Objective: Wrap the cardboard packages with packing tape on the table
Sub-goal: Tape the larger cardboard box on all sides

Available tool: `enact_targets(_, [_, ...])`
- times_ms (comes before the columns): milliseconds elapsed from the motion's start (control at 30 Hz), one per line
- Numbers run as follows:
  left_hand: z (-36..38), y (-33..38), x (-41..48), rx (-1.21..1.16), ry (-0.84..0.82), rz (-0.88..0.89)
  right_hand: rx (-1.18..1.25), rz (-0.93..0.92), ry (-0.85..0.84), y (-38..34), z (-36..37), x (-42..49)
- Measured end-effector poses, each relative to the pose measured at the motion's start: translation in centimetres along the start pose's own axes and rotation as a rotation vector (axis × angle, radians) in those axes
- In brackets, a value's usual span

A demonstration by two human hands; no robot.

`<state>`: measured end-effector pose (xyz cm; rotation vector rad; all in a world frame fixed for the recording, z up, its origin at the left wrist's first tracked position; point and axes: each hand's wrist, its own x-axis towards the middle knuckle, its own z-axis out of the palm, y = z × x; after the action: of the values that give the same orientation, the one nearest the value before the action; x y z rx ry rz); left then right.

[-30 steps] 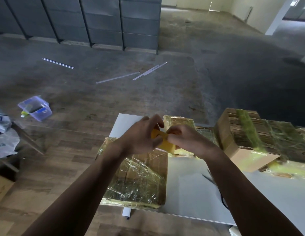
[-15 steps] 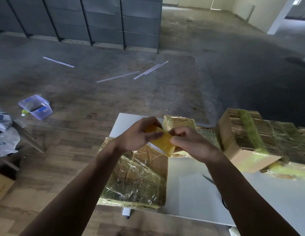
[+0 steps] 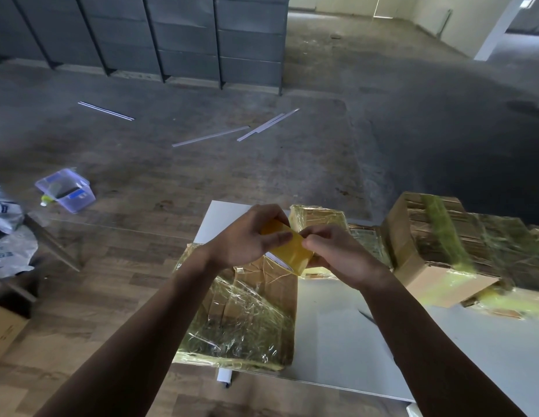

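Note:
A yellow roll of packing tape [image 3: 292,254] hangs in the air above the white table [image 3: 337,335]. My left hand [image 3: 247,236] grips the roll from the left, fingers curled over its top. My right hand [image 3: 337,251] pinches at the roll's right edge with its fingertips. Below the hands lies a flat cardboard package [image 3: 247,317] covered in crinkled yellowish tape, overhanging the table's left edge. A small taped package [image 3: 319,218] sits behind the hands.
A big stack of taped cardboard boxes [image 3: 461,245] fills the table's right side. A thin dark tool [image 3: 366,316] lies on the table by my right forearm. On the floor at left are a clear plastic tub [image 3: 66,191], bags [image 3: 6,236] and a cardboard box [image 3: 3,329].
Both hands have turned the tape roll a little and my right fingertips have shifted along its edge. The packages have not moved.

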<state>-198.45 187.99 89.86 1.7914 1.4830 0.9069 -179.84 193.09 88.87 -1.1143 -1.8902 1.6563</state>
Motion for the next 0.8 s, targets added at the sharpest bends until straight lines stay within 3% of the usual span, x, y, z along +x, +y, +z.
enact_targets(333, [-0.10, -0.49, -0.04, 0.062, -0.001, -0.009, 0.162, 0.002, 0.012, 0.44, 0.41, -0.06])
enact_targets(567, [0.22, -0.55, 0.05, 0.090, 0.010, 0.005, 0.096, 0.029, 0.086, -0.30, 0.78, -0.24])
enact_targets(800, [0.16, -0.70, 0.11, 0.095, 0.025, 0.020, 0.178, -0.009, 0.004, 0.40, 0.61, -0.46])
